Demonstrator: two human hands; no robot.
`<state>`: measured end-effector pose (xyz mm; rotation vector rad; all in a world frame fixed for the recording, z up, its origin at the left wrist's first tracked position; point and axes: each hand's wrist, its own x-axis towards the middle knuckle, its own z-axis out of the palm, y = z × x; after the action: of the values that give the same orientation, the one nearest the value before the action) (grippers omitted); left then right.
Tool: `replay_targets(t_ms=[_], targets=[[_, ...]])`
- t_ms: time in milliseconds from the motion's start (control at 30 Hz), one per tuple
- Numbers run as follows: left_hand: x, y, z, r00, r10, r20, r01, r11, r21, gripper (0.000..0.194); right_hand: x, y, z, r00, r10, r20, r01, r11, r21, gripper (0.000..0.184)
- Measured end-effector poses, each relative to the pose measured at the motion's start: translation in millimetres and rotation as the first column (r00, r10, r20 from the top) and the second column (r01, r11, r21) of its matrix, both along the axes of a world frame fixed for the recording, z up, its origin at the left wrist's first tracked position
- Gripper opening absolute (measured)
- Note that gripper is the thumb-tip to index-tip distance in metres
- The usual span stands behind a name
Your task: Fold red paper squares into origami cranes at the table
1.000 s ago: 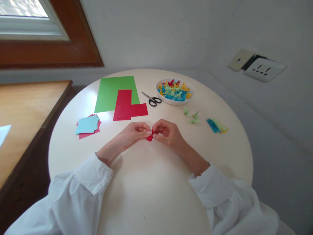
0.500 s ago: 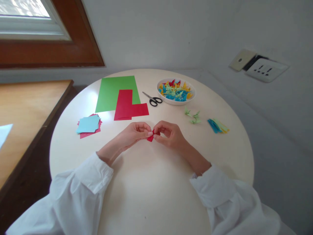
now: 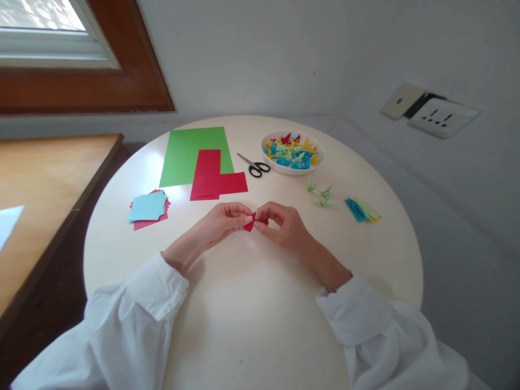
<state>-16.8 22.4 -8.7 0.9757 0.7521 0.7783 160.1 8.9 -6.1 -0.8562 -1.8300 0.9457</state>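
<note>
A small folded piece of red paper (image 3: 250, 223) is pinched between my two hands above the middle of the table. My left hand (image 3: 232, 219) grips its left side between thumb and forefinger. Thumb and fingers of my right hand (image 3: 280, 222) close on the right side, and a bit of red shows between them. The fingertips hide part of the paper, so its full shape cannot be made out. Beyond the hands lie red paper sheets (image 3: 207, 176), partly over a green sheet (image 3: 179, 154).
Black-handled scissors (image 3: 255, 167) lie near a white bowl (image 3: 298, 172) of colourful folded paper cranes. To the right are several pale green cranes (image 3: 324, 196) and blue and yellow paper strips (image 3: 361, 210). Light blue paper squares (image 3: 147, 207) top red ones at left on the round table (image 3: 252, 325).
The red paper has been turned or spread slightly between the fingertips, and its lower part looks shorter. Both hands keep nearly the same place.
</note>
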Motion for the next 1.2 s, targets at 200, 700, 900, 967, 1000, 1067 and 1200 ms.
replay_targets(t_ms=[200,700,900,967,1000,1067,1200], targets=[[-2,1,-0.1,1.0,-0.023,-0.001,0.023,1.0,-0.012,0.017,0,-1,3.3,0.999,-0.02,0.027,0.016,0.987,0.158,0.001],[-1,0,-0.9,1.0,-0.028,0.013,0.029,0.999,-0.042,0.018,-2,-3,4.1,0.97,-0.181,0.163,0.118,0.935,0.334,0.008],[0,-2,1.2,1.0,0.027,0.001,-0.027,0.998,-0.051,0.019,-3,-3,2.3,0.965,-0.211,0.155,0.153,0.934,0.322,0.008],[2,-3,1.1,0.998,0.063,0.025,-0.062,0.997,-0.04,0.019,-4,-3,2.2,0.962,-0.223,0.156,0.167,0.937,0.307,0.009],[3,-3,1.1,0.996,0.082,0.039,-0.081,0.996,-0.031,0.019,-4,-3,2.2,0.962,-0.226,0.154,0.171,0.937,0.305,0.009],[5,-3,1.2,0.991,0.12,0.057,-0.12,0.993,-0.009,0.018,-5,-3,1.8,0.962,-0.234,0.141,0.183,0.935,0.305,0.01],[8,-4,1.6,0.985,0.16,0.066,-0.162,0.986,0.027,0.019,-7,-4,0.9,0.957,-0.266,0.111,0.23,0.937,0.264,0.009]])
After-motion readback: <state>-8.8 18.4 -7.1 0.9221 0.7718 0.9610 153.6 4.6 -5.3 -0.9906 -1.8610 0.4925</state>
